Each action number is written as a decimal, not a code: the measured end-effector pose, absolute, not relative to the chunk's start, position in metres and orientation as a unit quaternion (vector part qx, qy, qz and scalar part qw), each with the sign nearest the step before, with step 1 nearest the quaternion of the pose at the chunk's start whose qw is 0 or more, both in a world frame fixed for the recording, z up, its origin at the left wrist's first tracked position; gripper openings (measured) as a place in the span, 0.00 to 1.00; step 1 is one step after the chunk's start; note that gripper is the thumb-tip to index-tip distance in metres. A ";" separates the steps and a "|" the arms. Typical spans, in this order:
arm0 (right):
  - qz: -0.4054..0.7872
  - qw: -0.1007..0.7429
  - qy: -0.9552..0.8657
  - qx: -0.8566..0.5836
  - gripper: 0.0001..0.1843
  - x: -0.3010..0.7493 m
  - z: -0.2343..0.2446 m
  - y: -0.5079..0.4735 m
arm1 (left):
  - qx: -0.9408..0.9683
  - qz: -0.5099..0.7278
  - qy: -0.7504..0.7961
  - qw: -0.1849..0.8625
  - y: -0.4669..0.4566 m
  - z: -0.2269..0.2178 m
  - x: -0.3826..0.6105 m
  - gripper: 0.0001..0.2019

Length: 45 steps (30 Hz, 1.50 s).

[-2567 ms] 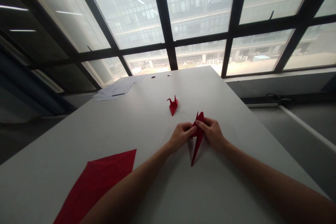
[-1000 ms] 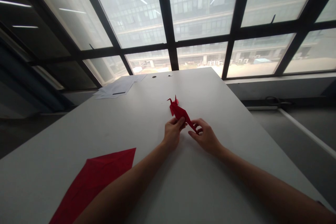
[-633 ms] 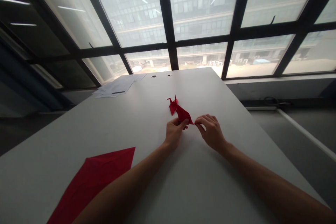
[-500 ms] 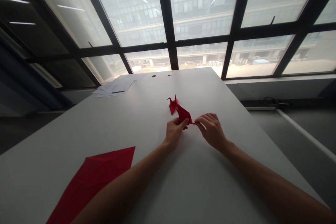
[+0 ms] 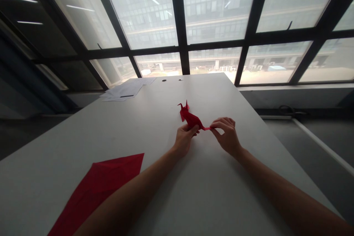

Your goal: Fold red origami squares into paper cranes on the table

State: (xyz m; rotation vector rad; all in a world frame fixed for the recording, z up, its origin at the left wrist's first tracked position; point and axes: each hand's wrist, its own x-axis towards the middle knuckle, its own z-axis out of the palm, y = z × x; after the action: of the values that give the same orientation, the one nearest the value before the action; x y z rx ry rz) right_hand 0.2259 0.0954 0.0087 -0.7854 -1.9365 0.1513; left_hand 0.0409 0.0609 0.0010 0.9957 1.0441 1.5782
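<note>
A half-folded red paper model (image 5: 193,120) is held just above the grey table (image 5: 155,132). My left hand (image 5: 184,139) pinches its body from below with thumb and fingers closed. My right hand (image 5: 226,135) pinches the thin pointed tip that sticks out to the right. Just behind the held piece, a finished red paper crane (image 5: 183,109) stands on the table, partly hidden by it.
A flat red paper sheet (image 5: 94,191) lies at the near left of the table. A stack of white papers (image 5: 124,90) sits at the far left corner, with two small dark spots (image 5: 171,80) near the far edge. Large windows with dark frames rise behind.
The red piece was turned from pointing at me to lying sideways and lifted toward the crane. My right hand slid out along its point to the tip.
</note>
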 end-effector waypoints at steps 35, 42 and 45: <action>-0.006 0.451 -0.814 -0.366 0.08 0.223 0.007 0.090 | 0.505 0.584 0.486 0.409 0.055 0.002 0.047 0.17; 0.027 0.476 -0.799 -0.366 0.13 0.221 0.006 0.091 | 0.559 0.559 0.460 0.405 0.052 0.008 0.050 0.12; 0.081 0.498 -0.780 -0.369 0.28 0.219 0.004 0.090 | 0.570 0.555 0.460 0.393 0.052 0.008 0.050 0.11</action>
State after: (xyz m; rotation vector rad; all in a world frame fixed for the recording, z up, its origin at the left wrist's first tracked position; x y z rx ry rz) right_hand 0.2186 0.0897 0.0042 -0.8941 -1.8876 0.1971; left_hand 0.0496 0.0519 0.0077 1.4473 1.1674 1.4094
